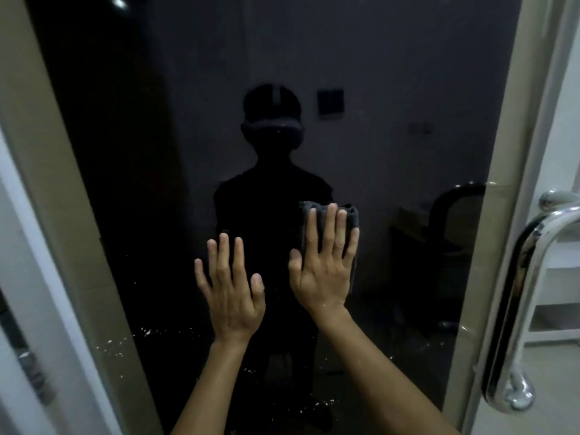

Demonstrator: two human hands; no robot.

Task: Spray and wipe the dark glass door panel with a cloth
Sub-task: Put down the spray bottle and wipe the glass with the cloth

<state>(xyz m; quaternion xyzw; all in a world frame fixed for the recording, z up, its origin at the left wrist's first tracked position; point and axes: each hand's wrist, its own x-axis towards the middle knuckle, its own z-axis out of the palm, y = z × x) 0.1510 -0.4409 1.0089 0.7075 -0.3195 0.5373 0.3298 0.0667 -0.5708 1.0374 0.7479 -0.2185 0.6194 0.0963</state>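
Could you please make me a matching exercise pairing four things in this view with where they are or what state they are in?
Column one:
1. left hand
2. right hand
3. dark grey cloth
4. chrome door handle

Column two:
A. mounted upright at the right edge of the door
B. flat and bare on the glass door panel, holding nothing
C. pressed against the glass beneath a palm
D. spread open over the cloth

Pairs: 1-B, 2-D, 3-C, 4-A

Left hand point(230, 290) and right hand point(324, 265) raised side by side, fingers spread flat.
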